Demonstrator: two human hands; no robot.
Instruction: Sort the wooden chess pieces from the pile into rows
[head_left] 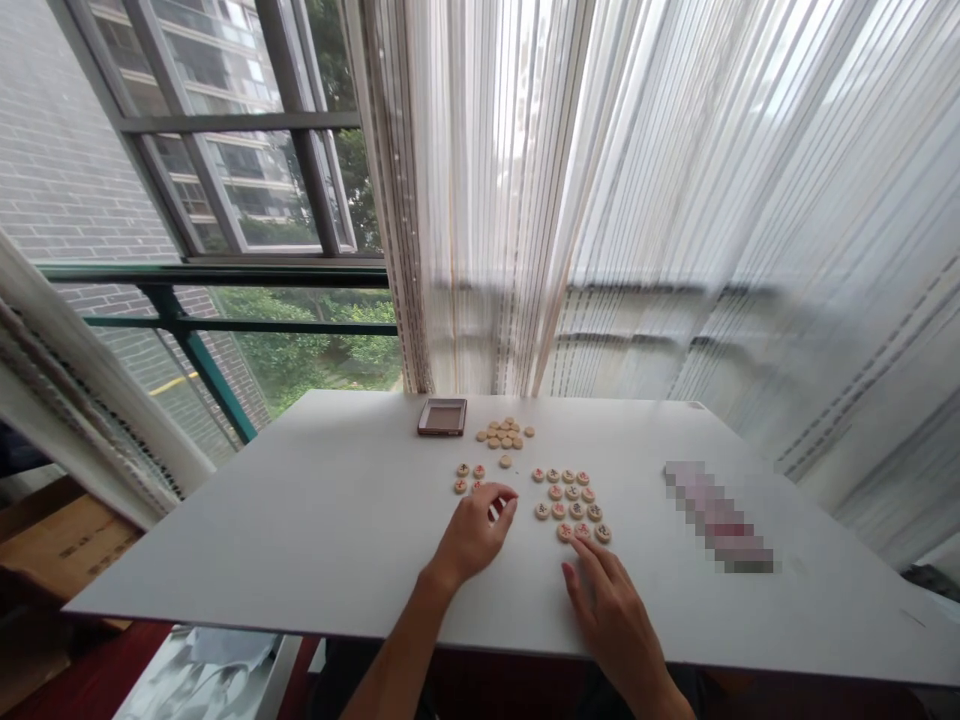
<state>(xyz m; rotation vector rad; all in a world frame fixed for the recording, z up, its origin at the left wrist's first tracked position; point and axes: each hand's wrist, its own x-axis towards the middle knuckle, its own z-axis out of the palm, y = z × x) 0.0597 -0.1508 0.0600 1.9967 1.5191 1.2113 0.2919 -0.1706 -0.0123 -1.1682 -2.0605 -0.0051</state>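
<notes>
Several round wooden game discs lie on a white table (300, 520). One face-up group (571, 502) with red and dark marks sits right of centre, a small cluster (468, 477) lies left of it, and a blank-faced pile (504, 434) lies farther back. My left hand (477, 532) rests with fingers curled over discs beside the small cluster; what it holds is hidden. My right hand (606, 596) lies flat with fingers stretched toward the nearest row of the face-up group, fingertips just short of it.
A small brown box (442, 416) stands at the back of the table near the pile. A blurred-out patch (720, 516) lies on the right side. Sheer striped curtains (637, 200) hang behind the table, with an open window (225, 180) at the left.
</notes>
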